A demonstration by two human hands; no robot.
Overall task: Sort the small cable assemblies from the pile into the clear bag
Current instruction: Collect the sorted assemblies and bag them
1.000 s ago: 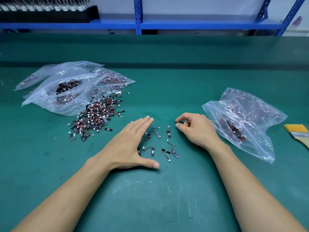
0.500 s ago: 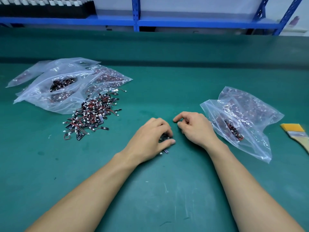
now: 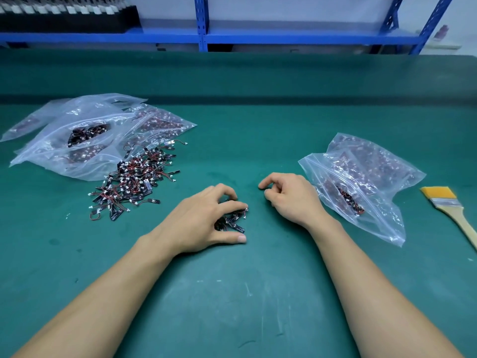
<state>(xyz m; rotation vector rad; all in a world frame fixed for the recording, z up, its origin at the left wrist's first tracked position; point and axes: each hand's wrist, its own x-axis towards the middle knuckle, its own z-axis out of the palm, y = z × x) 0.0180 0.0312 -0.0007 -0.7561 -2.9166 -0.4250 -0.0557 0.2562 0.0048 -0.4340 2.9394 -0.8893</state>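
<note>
At the green mat, my left hand closes over a small cluster of cable assemblies, fingers curled round them and the thumb lying flat on the mat below. A few black tabs and red wires poke out between fingertips and thumb. My right hand rests just beside it, fingers loosely curled and, as far as I can see, holding nothing. The main pile lies well to the left, against the edge of a heap of other bags. The clear bag meant to take the parts lies to the right, just past my right hand, with some assemblies visible inside. A yellow-bristled brush sits beyond it. To do this pick well, I judge, I should draw fingertips and thumb together under the cluster so the stragglers at its edge come up with the rest. I should lift only when nothing trails on the mat, since the thin wires look likely to snag one another and shed a piece on the way. The right hand is well placed to reach over and hold the bag's mouth. I cannot tell how wide that mouth stands, so it wants checking before I carry the load across.
</note>
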